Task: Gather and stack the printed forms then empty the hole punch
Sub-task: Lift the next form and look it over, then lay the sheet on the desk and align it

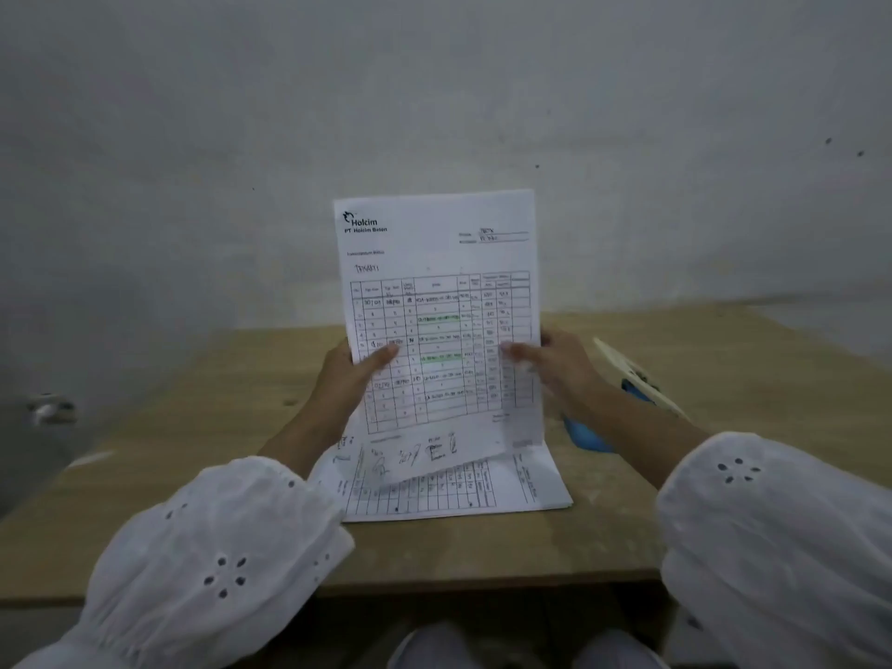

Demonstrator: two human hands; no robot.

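I hold a printed form (437,263) upright in front of me, a white sheet with a logo at the top and a filled table. My left hand (355,374) grips its left edge, thumb on the front. My right hand (555,366) grips its right edge and looks blurred. Under the raised sheet, more printed forms (507,485) lie in a flat pile on the wooden table (193,451). A blue object (586,434), possibly the hole punch, lies to the right, mostly hidden behind my right forearm.
A pale, flat object (627,366) rests on the table at the right, over the blue thing. A grey wall (434,113) rises right behind the table. A small metal fitting (50,408) sits on the left. The table's front edge runs just before my knees.
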